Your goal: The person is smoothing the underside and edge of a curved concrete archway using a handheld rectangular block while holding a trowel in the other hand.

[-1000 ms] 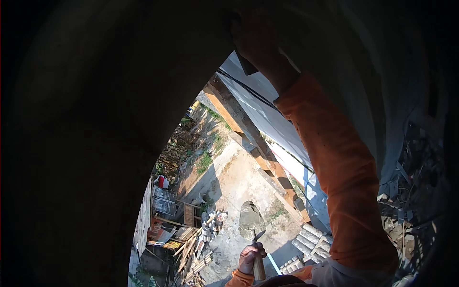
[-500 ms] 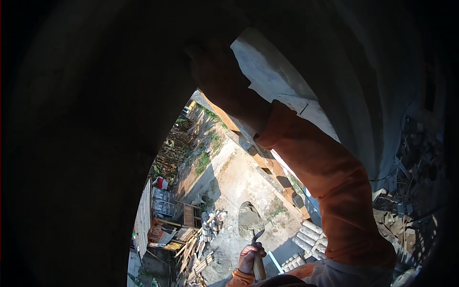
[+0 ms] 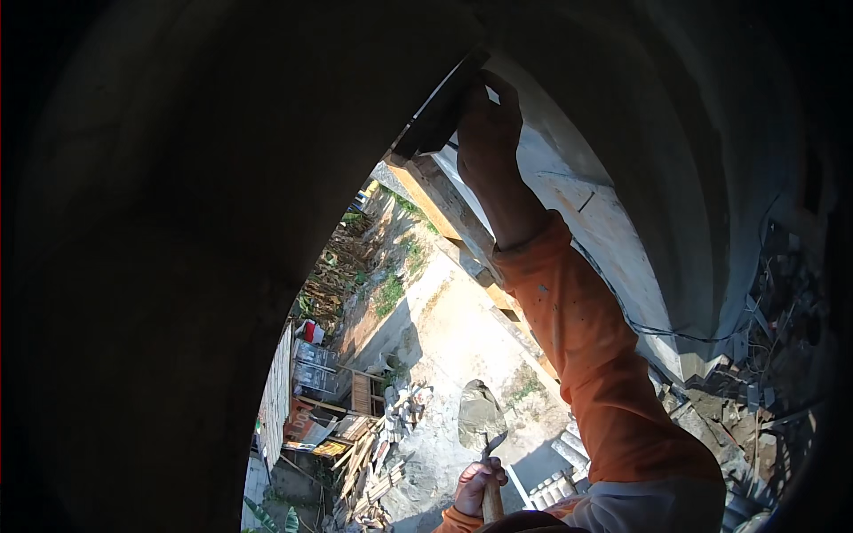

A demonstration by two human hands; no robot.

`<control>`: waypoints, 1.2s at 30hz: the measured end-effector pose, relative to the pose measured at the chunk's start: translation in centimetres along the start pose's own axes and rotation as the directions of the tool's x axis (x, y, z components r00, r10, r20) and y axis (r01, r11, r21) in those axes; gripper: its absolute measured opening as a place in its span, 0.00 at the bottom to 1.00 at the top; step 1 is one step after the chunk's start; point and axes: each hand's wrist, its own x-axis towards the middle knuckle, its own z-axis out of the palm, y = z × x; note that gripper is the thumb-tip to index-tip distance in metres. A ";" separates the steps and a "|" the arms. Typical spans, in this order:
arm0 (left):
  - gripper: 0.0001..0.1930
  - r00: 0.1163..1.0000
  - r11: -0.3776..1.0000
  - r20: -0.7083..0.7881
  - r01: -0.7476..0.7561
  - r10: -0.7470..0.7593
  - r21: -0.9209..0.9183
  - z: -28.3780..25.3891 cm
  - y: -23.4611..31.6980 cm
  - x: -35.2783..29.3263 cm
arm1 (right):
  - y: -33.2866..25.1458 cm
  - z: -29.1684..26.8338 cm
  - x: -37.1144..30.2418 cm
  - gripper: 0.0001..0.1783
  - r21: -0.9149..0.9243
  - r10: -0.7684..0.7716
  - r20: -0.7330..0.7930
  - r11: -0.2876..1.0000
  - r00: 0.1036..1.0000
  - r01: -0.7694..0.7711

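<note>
A float [image 3: 440, 111] is gripped by the right hand [image 3: 490, 129], high in the view, with the fingers bent about its back and a small gap of light left between fingers and tool. The float is held slantwise along the edge of a dark wall [image 3: 178, 266]; a thin bright sliver is seen between them along part of its length (whether they touch elsewhere cannot be told in the shade). The right arm is covered by an orange sleeve [image 3: 591, 355], spotted near the cuff.

Low in the view, the wooden handle of a trowel [image 3: 491, 504] is clasped in the left hand [image 3: 478, 482], the fingers being closed around it. Its dark, bent neck is pointed away from the body, and a grey, leaf-shaped form [image 3: 480, 414] is seen just past it (whether this is the loaded blade cannot be told for certain).

Beneath the hands, pale ground [image 3: 453, 329] is lit by the sun. A wooden beam [image 3: 431, 200] is seen below the float, and a heap of wood [image 3: 360, 453] is placed left of the trowel, near some rubble [image 3: 407, 404]. To the right, a dark cable [image 3: 675, 335] is stretched past a pale panel [image 3: 604, 231].
</note>
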 end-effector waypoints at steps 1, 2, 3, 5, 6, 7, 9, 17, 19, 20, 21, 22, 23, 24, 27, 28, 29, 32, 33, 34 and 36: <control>0.04 1.000 1.000 -0.006 -0.003 0.003 0.009 -0.7 -0.3 0.1 | 0.3 1.0 -1.0 0.14 0.008 0.000 -0.022 1.000 1.000 0.000; 0.04 1.000 1.000 -0.008 -0.013 0.013 0.010 -0.9 -0.4 0.1 | 0.7 1.5 -2.0 0.14 0.010 -0.005 -0.047 1.000 0.999 0.005; 0.04 1.000 1.000 -0.009 -0.022 0.022 0.012 -1.0 -0.5 0.1 | 1.8 1.5 -3.1 0.14 0.054 0.104 0.000 0.993 0.995 -0.103; 0.03 1.000 1.000 0.028 -0.009 0.008 0.018 -0.7 -1.0 1.0 | 7.4 1.1 -5.2 0.14 -0.138 -0.023 -0.002 0.990 1.000 0.023; 0.04 1.000 1.000 0.013 -0.020 0.020 -0.001 -1.4 -0.9 0.9 | 7.0 1.5 -9.4 0.13 -0.044 0.348 0.159 0.937 0.924 -0.345; 0.04 0.999 1.000 0.025 -0.024 0.024 -0.004 -1.3 -0.7 1.0 | 6.9 1.2 -9.9 0.12 -0.137 0.377 0.174 0.924 0.910 -0.356; 0.04 0.997 0.998 0.051 -0.054 0.055 -0.013 -0.7 -0.7 0.5 | 6.8 0.1 -8.5 0.12 -0.055 0.371 0.122 0.928 0.921 -0.367; 0.03 0.998 1.000 0.060 -0.022 0.022 -0.005 0.0 -1.2 1.0 | 5.7 1.0 -6.3 0.10 -0.139 0.181 0.068 0.976 0.981 -0.170; 0.03 0.999 1.000 0.053 -0.005 0.007 -0.021 -0.2 -0.5 0.9 | 5.1 1.0 -13.6 0.11 -0.260 0.716 0.257 0.698 0.649 -0.667; 0.03 0.996 1.000 0.088 -0.017 0.019 -0.027 0.3 -0.5 0.7 | 6.4 -0.9 -14.8 0.12 -0.345 0.656 0.188 0.741 0.731 -0.576; 0.03 0.992 0.998 0.117 -0.046 0.051 -0.041 0.5 -0.5 0.5 | 6.1 -2.4 -14.7 0.12 -0.262 0.742 0.117 0.664 0.660 -0.700; 0.04 0.986 0.994 0.135 -0.087 0.096 -0.070 0.3 -0.6 0.3 | 3.4 -3.1 -14.4 0.13 0.001 0.766 0.090 0.639 0.636 -0.769; 0.07 0.987 0.995 0.133 -0.090 0.094 -0.034 0.5 -0.9 0.4 | 5.1 -7.1 -11.8 0.12 0.190 0.683 0.183 0.681 0.707 -0.707; 0.07 0.984 0.996 0.156 -0.083 0.089 -0.045 0.7 -1.1 0.8 | 5.2 -9.2 -9.5 0.09 0.326 0.513 0.099 0.793 0.853 -0.515; 0.08 0.981 0.994 0.169 -0.079 0.092 -0.080 0.2 -1.2 0.7 | -0.7 -11.6 -6.2 0.15 0.279 0.626 0.077 0.734 0.776 -0.619; 0.07 0.985 0.993 0.145 -0.086 0.097 -0.079 0.0 -1.1 0.6 | -2.0 -10.1 -6.1 0.16 0.250 0.586 0.117 0.764 0.802 -0.595; 0.07 0.988 0.993 0.125 -0.079 0.089 -0.082 -0.1 -1.2 0.6 | -4.3 -8.4 -5.8 0.16 0.214 0.541 0.150 0.799 0.827 -0.562; 0.05 0.989 0.991 0.123 -0.068 0.081 -0.111 -0.2 -1.3 0.7 | -11.1 -2.0 -4.8 0.18 -0.312 0.216 0.236 0.940 0.947 -0.136; 0.04 0.987 0.991 0.141 -0.056 0.073 -0.122 0.0 -1.4 0.7 | -11.4 -1.1 -3.7 0.18 -0.457 -0.122 0.371 0.839 0.921 0.296; 0.03 0.987 0.990 0.131 -0.073 0.089 -0.122 0.1 -1.4 0.6 | -11.2 0.2 -2.7 0.17 -0.499 -0.386 0.544 0.564 0.745 0.658; 0.03 0.986 0.988 0.128 -0.090 0.107 -0.126 0.8 -1.5 0.6 | -11.2 3.1 0.5 0.17 -0.411 -0.569 0.693 0.195 0.444 0.891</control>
